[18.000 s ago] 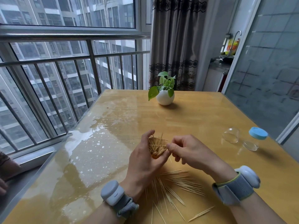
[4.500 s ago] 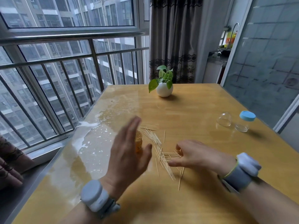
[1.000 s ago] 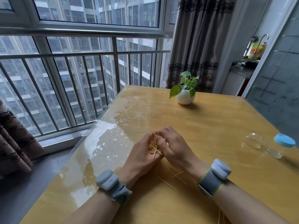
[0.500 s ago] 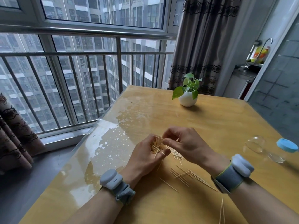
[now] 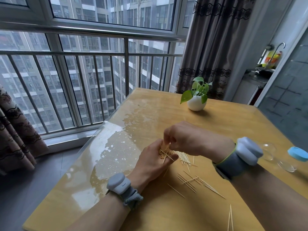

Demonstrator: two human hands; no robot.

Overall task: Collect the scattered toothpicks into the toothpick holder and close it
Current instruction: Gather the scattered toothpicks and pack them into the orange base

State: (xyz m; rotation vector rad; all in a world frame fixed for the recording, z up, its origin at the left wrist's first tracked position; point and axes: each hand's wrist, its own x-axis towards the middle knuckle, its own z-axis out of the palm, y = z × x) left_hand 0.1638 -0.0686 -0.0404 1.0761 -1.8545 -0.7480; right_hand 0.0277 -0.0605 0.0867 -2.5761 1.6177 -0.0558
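My left hand (image 5: 150,164) is closed around an upright bundle of toothpicks (image 5: 164,150) just above the yellow table (image 5: 158,214). I cannot tell whether a holder surrounds the bundle. My right hand (image 5: 191,140) is over the bundle's top, fingertips pinched on a few toothpicks there. One toothpick sticks out sideways across my left thumb. Loose toothpicks (image 5: 191,180) lie scattered to the right of my left wrist. A small heap of toothpicks (image 5: 183,158) lies under my right hand, and two more toothpicks (image 5: 230,219) are near the front edge.
A clear round container (image 5: 268,151) and a clear piece with a blue lid (image 5: 297,154) lie at the table's right side, behind my right wrist. A white pot with a green plant (image 5: 196,104) stands at the back. The window railing (image 5: 100,54) runs along the left.
My right hand has lifted from beside the bundle to over its top, pinching toothpicks. The left hand still grips the bundle. The camera has swung left.
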